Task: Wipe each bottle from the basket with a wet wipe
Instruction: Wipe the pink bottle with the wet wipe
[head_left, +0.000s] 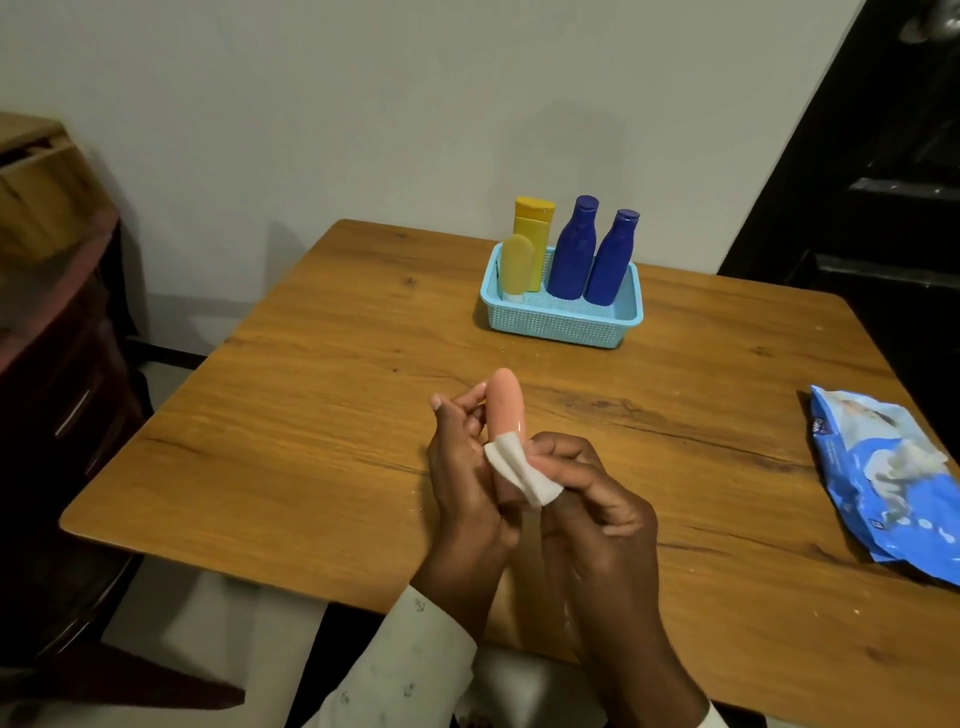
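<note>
L hand (462, 467) holds peach bottle (506, 402) upright near table (291, 415) front edge; R hand (587, 499) presses wipe (519, 467) on it.

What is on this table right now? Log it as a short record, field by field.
in hand: peach tube, held by left hand
wiping: right hand presses white wet wipe around the tube
basket: light blue, holding two blue bottles, yellow bottle, yellow tube
wipes pack: blue, table's right edge
surface: wooden table

a home: wooden table (322, 415), dark drawer cabinet (57, 364), plain wall.
</note>
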